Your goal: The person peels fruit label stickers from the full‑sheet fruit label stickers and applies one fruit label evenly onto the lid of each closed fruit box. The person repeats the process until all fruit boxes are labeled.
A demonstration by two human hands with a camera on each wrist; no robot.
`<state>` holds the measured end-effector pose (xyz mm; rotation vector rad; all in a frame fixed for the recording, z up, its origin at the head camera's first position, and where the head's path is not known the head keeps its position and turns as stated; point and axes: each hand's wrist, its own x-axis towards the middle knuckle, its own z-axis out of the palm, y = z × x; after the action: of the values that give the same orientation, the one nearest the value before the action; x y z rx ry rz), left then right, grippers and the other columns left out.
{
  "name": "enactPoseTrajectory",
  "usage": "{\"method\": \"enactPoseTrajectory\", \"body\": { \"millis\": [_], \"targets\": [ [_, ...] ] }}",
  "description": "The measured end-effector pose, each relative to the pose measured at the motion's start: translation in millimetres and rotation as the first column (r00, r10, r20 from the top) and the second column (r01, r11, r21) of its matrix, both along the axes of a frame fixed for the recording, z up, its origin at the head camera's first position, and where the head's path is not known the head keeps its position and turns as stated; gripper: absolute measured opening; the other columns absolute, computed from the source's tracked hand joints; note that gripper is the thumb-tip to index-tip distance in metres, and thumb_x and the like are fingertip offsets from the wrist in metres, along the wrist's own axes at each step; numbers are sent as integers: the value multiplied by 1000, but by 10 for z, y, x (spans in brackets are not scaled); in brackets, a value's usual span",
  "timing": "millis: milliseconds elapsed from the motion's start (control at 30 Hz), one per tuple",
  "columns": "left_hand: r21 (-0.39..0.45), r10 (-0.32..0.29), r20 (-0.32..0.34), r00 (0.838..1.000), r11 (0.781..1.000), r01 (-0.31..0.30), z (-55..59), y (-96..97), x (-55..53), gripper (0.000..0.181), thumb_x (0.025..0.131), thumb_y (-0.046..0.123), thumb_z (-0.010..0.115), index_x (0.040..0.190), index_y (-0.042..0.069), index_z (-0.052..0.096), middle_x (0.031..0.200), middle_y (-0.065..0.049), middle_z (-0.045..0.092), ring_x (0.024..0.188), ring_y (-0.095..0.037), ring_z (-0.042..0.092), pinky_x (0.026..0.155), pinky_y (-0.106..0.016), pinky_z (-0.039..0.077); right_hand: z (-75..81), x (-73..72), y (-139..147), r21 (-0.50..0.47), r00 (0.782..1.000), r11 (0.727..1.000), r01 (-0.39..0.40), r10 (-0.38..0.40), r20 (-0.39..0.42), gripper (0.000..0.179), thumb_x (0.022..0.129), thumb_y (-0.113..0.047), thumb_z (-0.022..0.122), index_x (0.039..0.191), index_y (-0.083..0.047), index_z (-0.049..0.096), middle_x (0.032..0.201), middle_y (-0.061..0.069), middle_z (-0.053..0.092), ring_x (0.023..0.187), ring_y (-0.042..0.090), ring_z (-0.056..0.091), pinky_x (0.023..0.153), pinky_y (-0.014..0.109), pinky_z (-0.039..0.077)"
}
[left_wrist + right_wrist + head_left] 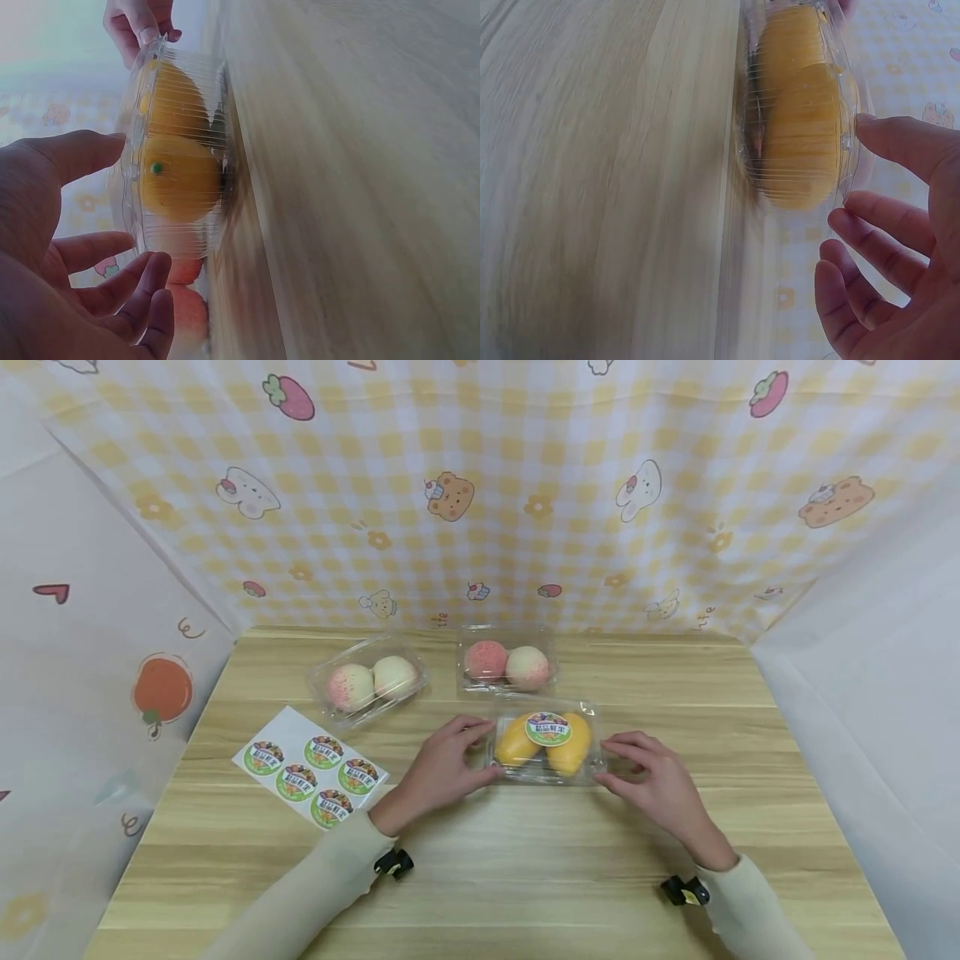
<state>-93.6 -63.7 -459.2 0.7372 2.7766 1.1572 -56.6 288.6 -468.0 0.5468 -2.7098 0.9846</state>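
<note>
A clear plastic clamshell box [536,700] stands on the table with two yellow mangoes [573,753] inside and a round fruit label [547,729] on its lid. My left hand [446,760] holds the box's left end, thumb near the front corner and fingers farther back. At the opposite end, my right hand [652,781] grips likewise between thumb and index finger. In the left wrist view the thumb and fingertips meet the box's rim [135,180]. The right wrist view shows the right thumb and index finger at the rim [847,142], the other fingers loosely bent.
Behind stand two more clear boxes, one holding pale and pink peaches [349,687], the other a pink peach [486,660] and a paler one. A sheet of round labels [288,718] lies at the left on the wooden table [540,877]. A patterned curtain [495,552] hangs behind.
</note>
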Motion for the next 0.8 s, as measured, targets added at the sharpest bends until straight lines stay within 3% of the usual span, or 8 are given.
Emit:
{"method": "enactPoseTrajectory", "body": {
  "millis": [433,800],
  "targets": [
    [-22,-25,19,999,999,26,46,158,-27,72,91,35,90,149,1,66,146,-12,65,117,-25,68,99,-46,58,10,34,126,-13,999,1000,10,-10,-32,42,81,-7,98,119,-1,83,121,11,77,98,29,75,68,34,63],
    [-39,-54,-16,998,998,53,35,282,-51,71,91,37,90,148,0,67,144,-12,66,116,-25,68,99,-44,58,9,72,249,1,998,1000,22,-21,-54,45,76,-5,100,117,0,83,121,13,77,96,33,74,68,31,62]
  ]
}}
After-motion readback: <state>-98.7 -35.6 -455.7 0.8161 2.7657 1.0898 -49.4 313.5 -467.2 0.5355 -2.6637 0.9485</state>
